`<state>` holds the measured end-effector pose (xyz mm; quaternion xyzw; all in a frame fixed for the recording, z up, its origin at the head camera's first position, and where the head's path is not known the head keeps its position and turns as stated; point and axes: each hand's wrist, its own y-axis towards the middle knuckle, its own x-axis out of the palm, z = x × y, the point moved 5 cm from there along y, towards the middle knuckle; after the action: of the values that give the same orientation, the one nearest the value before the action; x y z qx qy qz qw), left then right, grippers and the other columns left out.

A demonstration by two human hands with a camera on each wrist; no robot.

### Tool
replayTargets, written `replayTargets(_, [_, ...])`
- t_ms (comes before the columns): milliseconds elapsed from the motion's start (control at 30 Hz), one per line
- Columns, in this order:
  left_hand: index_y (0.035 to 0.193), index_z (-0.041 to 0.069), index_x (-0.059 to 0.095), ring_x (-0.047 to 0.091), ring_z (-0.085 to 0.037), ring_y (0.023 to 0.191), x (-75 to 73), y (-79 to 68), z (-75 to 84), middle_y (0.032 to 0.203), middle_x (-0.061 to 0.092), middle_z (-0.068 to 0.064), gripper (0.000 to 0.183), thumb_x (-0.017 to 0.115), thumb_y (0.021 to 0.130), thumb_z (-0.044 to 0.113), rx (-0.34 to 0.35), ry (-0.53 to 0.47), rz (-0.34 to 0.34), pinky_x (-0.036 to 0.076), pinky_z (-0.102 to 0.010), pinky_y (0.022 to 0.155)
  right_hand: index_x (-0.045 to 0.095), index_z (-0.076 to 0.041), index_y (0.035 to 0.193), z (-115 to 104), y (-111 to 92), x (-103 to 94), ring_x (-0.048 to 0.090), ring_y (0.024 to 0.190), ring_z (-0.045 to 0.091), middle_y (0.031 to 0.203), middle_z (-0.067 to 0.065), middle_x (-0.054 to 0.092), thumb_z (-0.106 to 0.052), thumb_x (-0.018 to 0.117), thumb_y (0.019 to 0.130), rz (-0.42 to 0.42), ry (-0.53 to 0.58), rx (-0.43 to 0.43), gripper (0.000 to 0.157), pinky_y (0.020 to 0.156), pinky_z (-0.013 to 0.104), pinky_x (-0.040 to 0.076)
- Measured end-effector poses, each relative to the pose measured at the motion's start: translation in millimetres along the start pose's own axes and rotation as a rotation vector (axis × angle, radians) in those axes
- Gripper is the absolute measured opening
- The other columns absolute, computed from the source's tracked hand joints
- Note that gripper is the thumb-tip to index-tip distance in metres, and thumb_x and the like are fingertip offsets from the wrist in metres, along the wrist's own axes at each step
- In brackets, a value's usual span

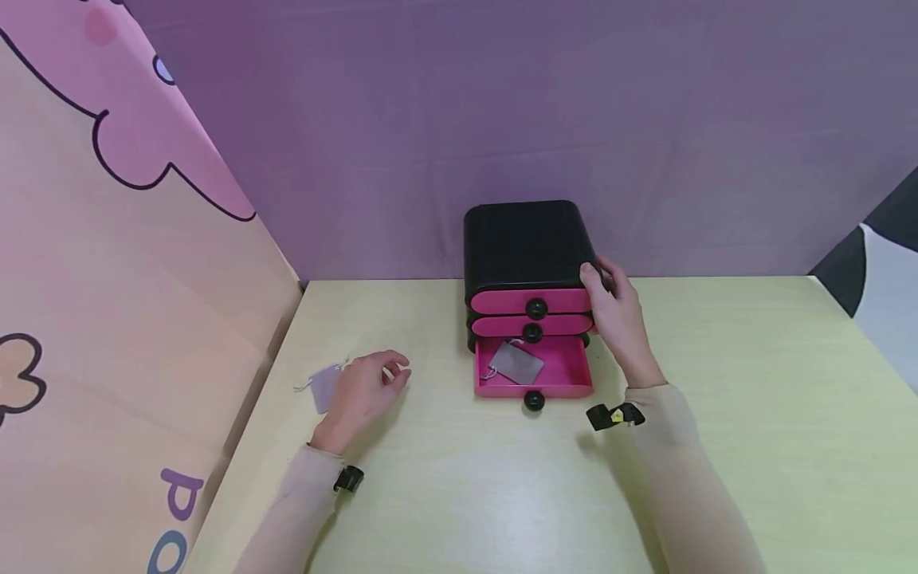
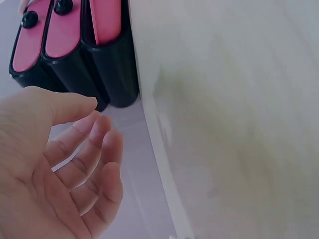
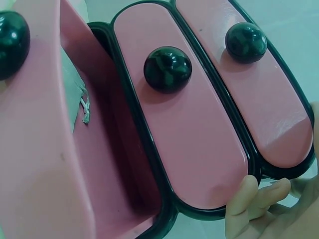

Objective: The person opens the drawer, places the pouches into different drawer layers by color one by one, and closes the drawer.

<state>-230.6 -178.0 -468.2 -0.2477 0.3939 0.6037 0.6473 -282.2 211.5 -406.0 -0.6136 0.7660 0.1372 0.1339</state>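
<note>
A small black drawer cabinet with pink drawers stands toward the back of the table. Its bottom drawer is pulled out, and a grey drawstring pouch lies inside. My right hand holds the cabinet's right side, thumb at the upper front corner; in the right wrist view its curled fingers touch the black frame. Over the table to the left, my left hand has loosely bent fingers and holds nothing. Behind it lies a second pouch, lavender-grey, partly hidden by that hand.
The two upper drawers, middle and top, are closed, each with a round black knob. A purple cloth backdrop rises behind the pale wooden table. A printed panel borders the left edge.
</note>
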Motion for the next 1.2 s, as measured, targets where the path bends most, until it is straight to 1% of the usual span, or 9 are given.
replayTargets(133, [0.111,0.015,0.080,0.063,-0.006,0.067,-9.2,-3.5,-10.2,0.087,0.076,0.004,0.015,0.074,0.098,0.021,-0.011,-0.004,0.007,0.050,-0.028,0.065,0.033,-0.025,0.168,-0.3,0.3,1.7,0.056,0.101,0.023,0.159,0.015,0.051,-0.070,0.045,0.103,-0.005,0.006,-0.003,0.080,0.066,0.031,0.058])
replayTargets(300, [0.111,0.015,0.080,0.065,-0.007,0.068,-20.9,-8.8,-23.5,0.089,0.077,0.003,0.016,0.074,0.098,0.022,-0.026,0.020,0.019,0.050,-0.028,0.063,0.032,-0.027,0.168,0.4,-0.1,1.7,0.056,0.101,0.023,0.157,0.014,0.051,-0.071,0.044,0.103,-0.004,0.002,0.009,0.080,0.067,0.030,0.058])
replayTargets(500, [0.115,0.016,0.079,0.069,-0.010,0.075,-36.4,-15.0,-42.7,0.094,0.077,0.003,0.020,0.072,0.099,0.025,-0.079,0.037,0.024,0.050,-0.031,0.064,0.032,-0.027,0.168,2.3,0.1,1.3,0.056,0.101,0.022,0.158,0.014,0.051,-0.070,0.043,0.103,-0.001,0.011,0.019,0.079,0.066,0.027,0.057])
replayTargets(633, [0.118,0.014,0.079,0.074,-0.016,0.081,-48.8,-19.9,-56.9,0.096,0.078,0.001,0.023,0.071,0.100,0.025,-0.104,0.048,0.027,0.052,-0.032,0.066,0.034,-0.028,0.168,3.5,1.0,1.6,0.057,0.095,0.020,0.155,0.014,0.053,-0.070,0.044,0.103,-0.001,0.017,0.011,0.078,0.064,0.028,0.057])
replayTargets(800, [0.123,0.010,0.078,0.075,-0.020,0.086,-60.3,-29.2,-73.1,0.102,0.080,-0.004,0.029,0.070,0.101,0.026,-0.130,0.080,-0.004,0.051,-0.032,0.064,0.034,-0.027,0.168,4.9,1.7,1.7,0.057,0.093,0.020,0.155,0.013,0.055,-0.070,0.043,0.103,-0.001,0.006,-0.003,0.078,0.062,0.029,0.056])
replayTargets(900, [0.123,0.008,0.079,0.074,-0.023,0.087,-62.8,-35.6,-81.4,0.104,0.080,-0.009,0.031,0.071,0.100,0.027,-0.150,0.126,-0.038,0.052,-0.034,0.063,0.034,-0.027,0.168,4.8,2.2,2.6,0.058,0.093,0.020,0.155,0.014,0.055,-0.070,0.043,0.103,-0.006,0.003,-0.010,0.078,0.062,0.028,0.056])
replayTargets(1000, [0.121,0.006,0.080,0.076,-0.030,0.091,-62.3,-40.0,-87.5,0.110,0.080,-0.016,0.031,0.072,0.099,0.027,-0.165,0.171,-0.074,0.054,-0.038,0.065,0.034,-0.027,0.168,4.5,2.0,2.9,0.058,0.093,0.020,0.155,0.014,0.054,-0.070,0.043,0.103,-0.009,-0.002,-0.011,0.078,0.062,0.028,0.056])
replayTargets(1100, [0.121,0.007,0.081,0.076,-0.036,0.099,-60.4,-40.5,-90.3,0.118,0.079,-0.020,0.031,0.071,0.098,0.025,-0.171,0.197,-0.101,0.057,-0.044,0.069,0.034,-0.027,0.168,3.7,1.4,2.1,0.058,0.091,0.020,0.152,0.015,0.056,-0.070,0.043,0.104,-0.005,-0.006,-0.012,0.078,0.061,0.029,0.056])
replayTargets(1200, [0.120,0.009,0.081,0.076,-0.040,0.103,-59.5,-38.5,-91.0,0.120,0.078,-0.020,0.030,0.072,0.096,0.024,-0.185,0.215,-0.109,0.059,-0.050,0.075,0.034,-0.027,0.168,2.5,1.0,1.5,0.057,0.089,0.020,0.151,0.014,0.056,-0.070,0.043,0.104,-0.005,-0.005,-0.013,0.077,0.061,0.029,0.056])
